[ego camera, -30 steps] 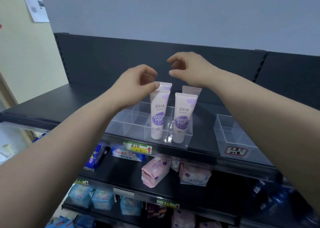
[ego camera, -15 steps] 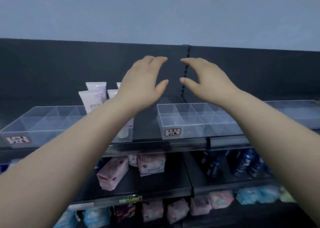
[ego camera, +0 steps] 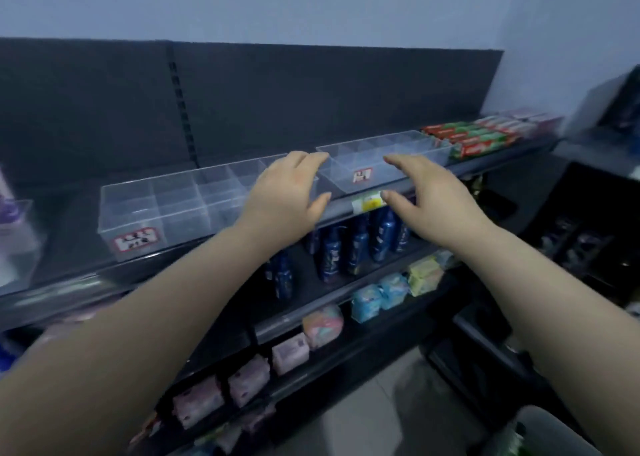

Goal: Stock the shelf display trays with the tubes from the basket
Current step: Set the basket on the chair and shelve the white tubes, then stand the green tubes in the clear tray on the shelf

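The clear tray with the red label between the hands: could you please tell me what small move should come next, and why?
Probably draw one hand back to fetch a tube: the left hand and right hand are both open and hold nothing, and the clear tray shows only empty compartments. The basket is not clearly in view.

The tubes (ego camera: 6,210) were just a purple smear chopped off by the left edge. Couldn't read the 2 red tray labels (ego camera: 134,242), too blurry. The left hand (ego camera: 284,201) hid the right end of the long tray (ego camera: 152,192).
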Tool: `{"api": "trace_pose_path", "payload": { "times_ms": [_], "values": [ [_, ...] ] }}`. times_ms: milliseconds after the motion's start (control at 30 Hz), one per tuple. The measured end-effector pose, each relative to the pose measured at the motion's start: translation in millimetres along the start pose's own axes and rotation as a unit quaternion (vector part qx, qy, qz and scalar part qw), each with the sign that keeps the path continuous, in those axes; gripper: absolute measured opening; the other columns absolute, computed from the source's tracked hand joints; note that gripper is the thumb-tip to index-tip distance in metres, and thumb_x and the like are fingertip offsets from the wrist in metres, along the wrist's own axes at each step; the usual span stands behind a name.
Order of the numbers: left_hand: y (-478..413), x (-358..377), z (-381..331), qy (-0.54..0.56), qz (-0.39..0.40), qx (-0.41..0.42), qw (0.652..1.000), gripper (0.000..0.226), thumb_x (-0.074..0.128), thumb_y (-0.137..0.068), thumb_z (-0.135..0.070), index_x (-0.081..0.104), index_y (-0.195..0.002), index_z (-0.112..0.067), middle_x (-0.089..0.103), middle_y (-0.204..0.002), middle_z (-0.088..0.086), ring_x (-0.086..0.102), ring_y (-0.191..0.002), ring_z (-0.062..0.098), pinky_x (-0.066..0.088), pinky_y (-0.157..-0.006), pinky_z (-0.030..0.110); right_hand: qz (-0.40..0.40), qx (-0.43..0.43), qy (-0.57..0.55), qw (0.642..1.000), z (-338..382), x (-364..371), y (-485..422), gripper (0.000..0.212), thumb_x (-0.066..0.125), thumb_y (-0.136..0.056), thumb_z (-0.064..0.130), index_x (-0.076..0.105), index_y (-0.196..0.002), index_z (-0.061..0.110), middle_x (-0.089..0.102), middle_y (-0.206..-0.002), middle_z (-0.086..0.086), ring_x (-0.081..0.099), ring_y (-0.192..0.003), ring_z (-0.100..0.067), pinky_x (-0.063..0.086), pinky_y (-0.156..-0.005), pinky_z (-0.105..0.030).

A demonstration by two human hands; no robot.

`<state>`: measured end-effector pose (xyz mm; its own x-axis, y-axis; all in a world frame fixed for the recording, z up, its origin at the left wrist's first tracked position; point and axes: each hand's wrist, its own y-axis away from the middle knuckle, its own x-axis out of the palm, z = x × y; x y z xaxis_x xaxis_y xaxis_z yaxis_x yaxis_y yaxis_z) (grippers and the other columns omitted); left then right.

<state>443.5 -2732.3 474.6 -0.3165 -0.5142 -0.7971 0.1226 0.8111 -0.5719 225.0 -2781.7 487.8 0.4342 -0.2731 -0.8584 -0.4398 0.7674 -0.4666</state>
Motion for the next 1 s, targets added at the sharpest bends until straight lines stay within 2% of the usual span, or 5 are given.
{"api": "trace_pose_path", "payload": {
  "times_ms": [167,400,633,767,1000],
  "values": [
    [-15.1,68.7,-73.6,0.044,0.04,0.043,0.997,0.051,0.06,-0.088,-0.022,0.046,-0.134,-0.007,0.055,-0.127,0.012,0.051,-0.116,0.03,0.039,-0.098,0.037,0.007,0.069,0.018,0.997,-88.5,-20.3,66.1,0.053,0.053,-0.093,0.037,0.037,-0.142,0.023,0.048,-0.139,-0.003,0.045,-0.126,-0.023,0.045,-0.094,-0.039],
    [-31.8,158.2,-183.7,0.102,0.096,0.058,0.988,0.053,0.058,-0.089,-0.027,0.043,-0.137,-0.013,0.051,-0.132,0.008,0.048,-0.12,0.025,0.039,-0.098,0.034,0.018,0.16,0.029,0.986,-202.4,-41.4,163.7,0.053,0.053,-0.094,0.035,0.038,-0.142,0.022,0.048,-0.139,-0.002,0.042,-0.128,-0.023,0.042,-0.1,-0.038],
    [-19.2,247.2,-277.1,0.142,0.16,0.079,0.974,0.052,0.055,-0.09,-0.03,0.041,-0.138,-0.015,0.049,-0.132,0.008,0.047,-0.119,0.026,0.039,-0.094,0.035,0.025,0.253,0.007,0.967,-284.6,-44.8,256.9,0.051,0.055,-0.093,0.034,0.042,-0.14,0.02,0.05,-0.137,-0.005,0.048,-0.123,-0.025,0.041,-0.096,-0.036],
    [4.5,297.2,-317.6,0.175,0.213,0.099,0.956,0.051,0.055,-0.091,-0.029,0.042,-0.137,-0.013,0.05,-0.129,0.01,0.049,-0.116,0.029,0.042,-0.09,0.037,0.029,0.316,-0.019,0.948,-316.2,-28.7,314.8,0.05,0.058,-0.091,0.027,0.045,-0.138,0.015,0.052,-0.135,-0.01,0.045,-0.126,-0.027,0.037,-0.102,-0.034],
    [65.3,392.9,-360.1,0.207,0.351,0.11,0.907,0.053,0.056,-0.09,-0.026,0.041,-0.14,-0.013,0.048,-0.137,0.009,0.047,-0.123,0.026,0.041,-0.101,0.036,0.046,0.446,-0.068,0.892,-352.2,24.0,416.7,0.05,0.057,-0.092,0.024,0.044,-0.139,0.015,0.049,-0.137,-0.008,0.045,-0.127,-0.026,0.036,-0.102,-0.033]
  ]
}}
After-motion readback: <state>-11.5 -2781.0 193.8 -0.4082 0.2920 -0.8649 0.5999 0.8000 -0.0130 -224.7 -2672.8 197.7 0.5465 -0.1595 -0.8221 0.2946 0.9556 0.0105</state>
